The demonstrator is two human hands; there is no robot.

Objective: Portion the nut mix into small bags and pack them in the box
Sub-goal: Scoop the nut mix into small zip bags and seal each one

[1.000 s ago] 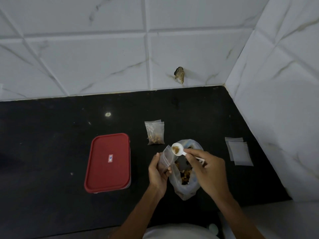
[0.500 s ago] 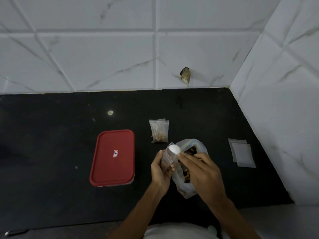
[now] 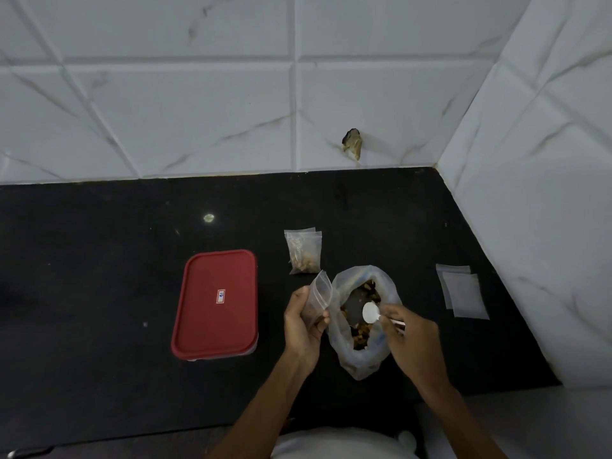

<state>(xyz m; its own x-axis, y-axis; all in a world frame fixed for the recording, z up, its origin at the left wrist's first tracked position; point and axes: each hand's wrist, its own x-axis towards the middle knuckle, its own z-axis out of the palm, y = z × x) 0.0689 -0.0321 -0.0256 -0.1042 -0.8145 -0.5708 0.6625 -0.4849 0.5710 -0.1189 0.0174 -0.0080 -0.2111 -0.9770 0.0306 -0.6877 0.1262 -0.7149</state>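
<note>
Black counter, counts:
- 1 red-lidded box, closed, left of my hands
- 1 big bag of nut mix, mouth open, between my hands
- 1 small bag in my left hand
- 1 white spoon in my right hand
- filled small bags just on the far side of the big bag: 2, going by the overlapping edges
- empty bags to the right, near the side wall: 2, overlapping

Left fingers are curled round the small bag, its mouth up and open. Right fingertips pinch the spoon handle.

Delta: a second ago the spoon carried nuts. Half a second ago it was tipped at the small bag's mouth. Now its bowl sits over the big bag's opening and looks bare white. The small bag is now a little further left of the big bag.

Hard to see: the spoon handle is mostly under my fingers. The held bag's fill level is unclear behind my fingers. The box's contents are not visible. My forearms are cut off at the near edge.
</note>
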